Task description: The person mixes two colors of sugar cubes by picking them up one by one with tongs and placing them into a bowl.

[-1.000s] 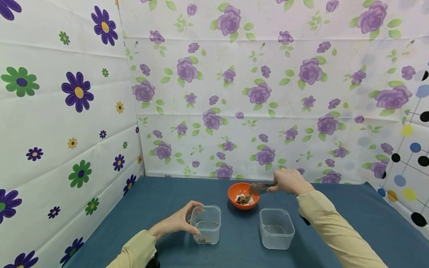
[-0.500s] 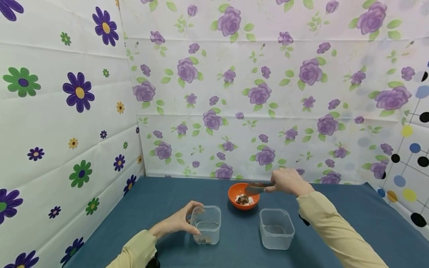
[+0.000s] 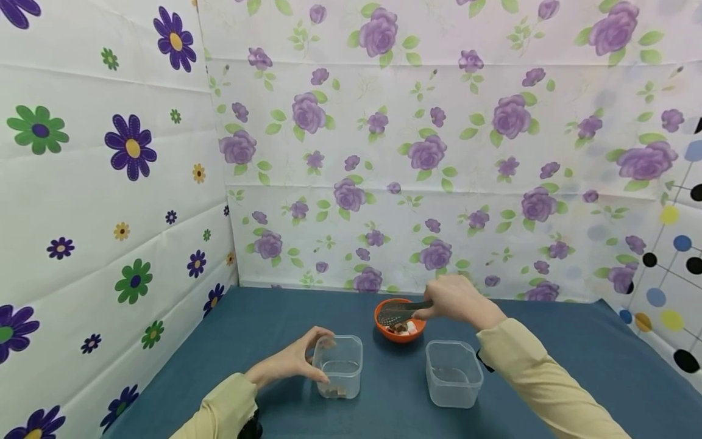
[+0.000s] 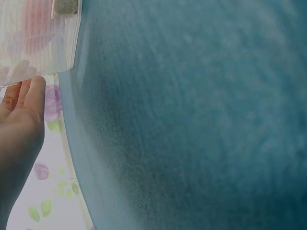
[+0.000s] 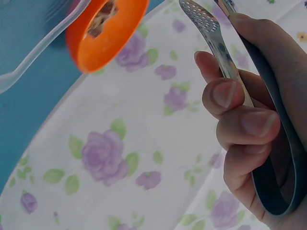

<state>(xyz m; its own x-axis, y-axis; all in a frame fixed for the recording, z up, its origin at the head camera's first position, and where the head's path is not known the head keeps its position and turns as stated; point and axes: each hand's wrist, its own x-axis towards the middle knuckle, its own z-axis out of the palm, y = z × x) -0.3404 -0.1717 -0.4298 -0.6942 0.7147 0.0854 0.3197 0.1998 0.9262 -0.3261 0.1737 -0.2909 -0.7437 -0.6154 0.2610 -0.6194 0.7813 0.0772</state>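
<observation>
My left hand (image 3: 290, 361) holds a clear plastic container (image 3: 349, 361) from its left side, thumb in front and fingers behind. Small brownish pieces (image 3: 338, 391) lie at its bottom, and one piece (image 4: 65, 6) shows through the wall in the left wrist view. My right hand (image 3: 459, 302) grips metal tongs (image 3: 396, 313) with perforated tips, which stand apart in the right wrist view. In the head view the tips overlap the orange bowl (image 3: 403, 339), above its white and brown pieces (image 3: 407, 329). Nothing shows between the tips.
A second clear plastic container (image 3: 454, 395) stands on the right, in front of my right forearm. Blue cloth (image 3: 392, 396) covers the table. Flowered sheets (image 3: 329, 122) hang behind it and along the sides.
My right hand has moved left with the tongs, so their tips now lie over the left part of the bowl. The left hand keeps its hold on the container.
</observation>
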